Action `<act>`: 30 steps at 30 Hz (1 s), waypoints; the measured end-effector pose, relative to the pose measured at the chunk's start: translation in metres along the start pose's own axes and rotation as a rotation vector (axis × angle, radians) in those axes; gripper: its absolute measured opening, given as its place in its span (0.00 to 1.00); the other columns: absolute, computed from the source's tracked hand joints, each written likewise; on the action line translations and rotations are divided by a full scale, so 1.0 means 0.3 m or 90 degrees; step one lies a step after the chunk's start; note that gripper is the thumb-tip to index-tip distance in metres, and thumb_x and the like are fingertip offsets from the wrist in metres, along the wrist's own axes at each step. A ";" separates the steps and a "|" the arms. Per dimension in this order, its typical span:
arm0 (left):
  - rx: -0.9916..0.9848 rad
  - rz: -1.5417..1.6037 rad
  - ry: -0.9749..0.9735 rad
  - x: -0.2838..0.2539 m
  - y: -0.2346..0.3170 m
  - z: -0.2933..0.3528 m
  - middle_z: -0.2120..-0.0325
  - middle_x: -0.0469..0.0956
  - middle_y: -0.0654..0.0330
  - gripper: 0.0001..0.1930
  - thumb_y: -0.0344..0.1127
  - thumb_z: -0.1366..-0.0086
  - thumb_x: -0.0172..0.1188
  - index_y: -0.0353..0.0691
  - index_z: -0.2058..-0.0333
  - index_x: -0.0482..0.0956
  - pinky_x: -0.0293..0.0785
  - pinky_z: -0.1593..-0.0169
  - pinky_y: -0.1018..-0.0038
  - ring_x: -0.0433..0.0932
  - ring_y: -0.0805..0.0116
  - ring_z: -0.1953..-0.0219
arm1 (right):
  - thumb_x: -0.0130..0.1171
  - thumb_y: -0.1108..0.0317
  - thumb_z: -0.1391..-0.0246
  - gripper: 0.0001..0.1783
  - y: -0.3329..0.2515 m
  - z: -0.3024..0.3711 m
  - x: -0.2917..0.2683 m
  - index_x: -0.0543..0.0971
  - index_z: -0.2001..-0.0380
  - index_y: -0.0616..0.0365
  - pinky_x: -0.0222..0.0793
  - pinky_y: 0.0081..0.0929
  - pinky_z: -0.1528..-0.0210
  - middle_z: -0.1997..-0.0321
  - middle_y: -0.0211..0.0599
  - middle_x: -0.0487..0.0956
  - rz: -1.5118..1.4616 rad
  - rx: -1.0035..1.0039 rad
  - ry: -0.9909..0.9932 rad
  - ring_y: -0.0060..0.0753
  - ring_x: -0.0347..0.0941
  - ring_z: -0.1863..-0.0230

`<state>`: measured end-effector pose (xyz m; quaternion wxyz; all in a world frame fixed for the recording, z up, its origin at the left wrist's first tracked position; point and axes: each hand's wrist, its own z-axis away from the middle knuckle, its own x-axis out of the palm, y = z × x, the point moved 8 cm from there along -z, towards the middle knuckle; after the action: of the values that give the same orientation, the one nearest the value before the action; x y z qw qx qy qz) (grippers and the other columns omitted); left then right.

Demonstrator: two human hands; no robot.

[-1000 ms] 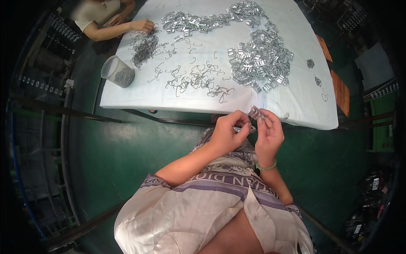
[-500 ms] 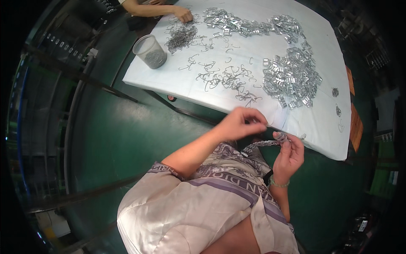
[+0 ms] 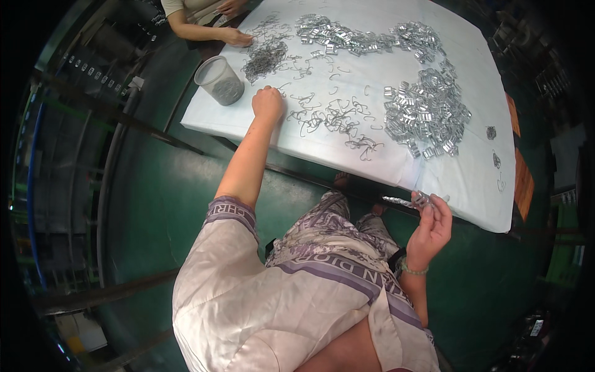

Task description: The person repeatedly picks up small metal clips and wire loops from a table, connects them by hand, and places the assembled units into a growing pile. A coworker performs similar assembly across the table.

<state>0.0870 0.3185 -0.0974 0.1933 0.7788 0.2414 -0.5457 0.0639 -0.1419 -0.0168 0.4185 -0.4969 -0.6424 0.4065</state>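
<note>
My left hand (image 3: pixel 268 105) reaches out to the table with its fingers closed and pointing down, beside a few loose bent wire hooks (image 3: pixel 334 116). Whether a hook is between those fingertips is hidden. Close to the table's near edge, my right hand (image 3: pixel 430 228) pinches a silver metal chain (image 3: pixel 400 201) of linked pieces between thumb and fingers. The chain's other end points left, over my lap. Ahead of my right hand lies a large heap of shiny metal clips (image 3: pixel 427 115), which runs on along the table's far side.
A clear plastic tub (image 3: pixel 224 90) with grey contents stands at the left edge of the white-covered table (image 3: pixel 372 167). Beside it is a dense pile of wire hooks (image 3: pixel 265 61). Another person's hand (image 3: pixel 237 38) is at the far left. Small wire bundles (image 3: pixel 491 133) lie at right.
My left hand has left the chain and moved far to the left, onto the table near the hooks. The other person's hand has drawn back from the hook pile.
</note>
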 end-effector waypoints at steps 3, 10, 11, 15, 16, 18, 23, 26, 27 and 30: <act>0.064 -0.020 -0.010 0.058 0.005 -0.026 0.72 0.77 0.52 0.06 0.29 0.53 0.54 0.33 0.79 0.78 0.74 0.63 0.64 0.77 0.53 0.67 | 0.44 0.81 0.43 0.11 0.008 -0.001 -0.008 0.67 0.57 0.72 0.70 0.26 0.53 0.61 0.52 0.75 0.023 0.008 0.000 0.37 0.75 0.57; 0.134 0.018 -0.035 -0.001 0.017 -0.024 0.73 0.77 0.50 0.06 0.28 0.54 0.56 0.34 0.77 0.79 0.74 0.65 0.65 0.77 0.55 0.69 | 0.45 0.81 0.44 0.12 0.033 0.010 -0.021 0.67 0.56 0.71 0.69 0.24 0.53 0.59 0.50 0.75 0.027 0.036 0.000 0.34 0.74 0.57; 0.101 0.061 -0.042 -0.037 0.018 -0.016 0.72 0.77 0.49 0.06 0.28 0.54 0.56 0.34 0.77 0.79 0.74 0.65 0.65 0.77 0.55 0.70 | 0.45 0.81 0.44 0.12 0.034 0.011 -0.021 0.67 0.56 0.71 0.69 0.24 0.53 0.58 0.49 0.75 0.018 0.038 -0.002 0.33 0.74 0.57; 0.064 0.382 -0.054 -0.122 0.122 0.034 0.74 0.78 0.55 0.04 0.28 0.49 0.58 0.34 0.75 0.78 0.72 0.67 0.73 0.76 0.67 0.72 | 0.46 0.82 0.44 0.13 0.050 0.020 -0.014 0.67 0.55 0.71 0.68 0.22 0.53 0.57 0.45 0.75 0.020 0.044 -0.015 0.30 0.73 0.56; 0.055 0.517 -0.085 -0.132 0.177 0.066 0.74 0.78 0.57 0.04 0.28 0.47 0.58 0.33 0.75 0.78 0.71 0.68 0.75 0.75 0.70 0.72 | 0.46 0.82 0.44 0.13 0.056 0.019 -0.011 0.67 0.55 0.71 0.68 0.22 0.53 0.57 0.44 0.74 0.029 0.046 -0.021 0.29 0.73 0.56; 0.117 0.766 -0.143 -0.222 0.351 0.168 0.75 0.77 0.62 0.03 0.27 0.44 0.57 0.33 0.74 0.76 0.69 0.67 0.78 0.73 0.77 0.72 | 0.47 0.81 0.45 0.14 0.065 0.023 -0.007 0.68 0.54 0.70 0.67 0.19 0.53 0.57 0.41 0.75 0.042 0.052 -0.027 0.25 0.72 0.56; 0.259 1.040 -0.329 -0.508 0.693 0.483 0.73 0.73 0.65 0.01 0.25 0.43 0.56 0.34 0.71 0.73 0.64 0.63 0.81 0.68 0.79 0.69 | 0.48 0.80 0.44 0.14 0.039 0.019 0.027 0.69 0.54 0.68 0.67 0.18 0.56 0.59 0.43 0.77 0.076 0.031 -0.042 0.24 0.73 0.58; 0.284 1.013 -0.346 -0.514 0.756 0.542 0.75 0.71 0.66 0.02 0.25 0.45 0.57 0.35 0.72 0.73 0.64 0.66 0.82 0.67 0.80 0.72 | 0.48 0.79 0.45 0.14 0.028 0.020 0.032 0.69 0.54 0.67 0.68 0.18 0.57 0.60 0.43 0.77 0.089 0.024 -0.044 0.23 0.73 0.59; 0.292 1.001 -0.333 -0.507 0.766 0.547 0.75 0.71 0.66 0.03 0.25 0.45 0.57 0.34 0.72 0.73 0.64 0.67 0.83 0.67 0.80 0.73 | 0.49 0.79 0.45 0.14 0.024 0.020 0.030 0.69 0.54 0.67 0.68 0.18 0.58 0.60 0.43 0.78 0.094 0.017 -0.044 0.23 0.74 0.59; 0.270 0.976 -0.296 -0.500 0.775 0.566 0.76 0.71 0.65 0.03 0.25 0.45 0.58 0.34 0.72 0.73 0.66 0.69 0.83 0.69 0.80 0.74 | 0.49 0.79 0.45 0.14 0.018 0.024 0.028 0.70 0.54 0.66 0.69 0.19 0.59 0.61 0.43 0.78 0.103 0.001 -0.044 0.24 0.74 0.60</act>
<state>0.0518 0.0099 -0.0030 0.4060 0.6146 -0.5105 -0.4437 0.0574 -0.1335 -0.0230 0.3619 -0.5328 -0.6139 0.4563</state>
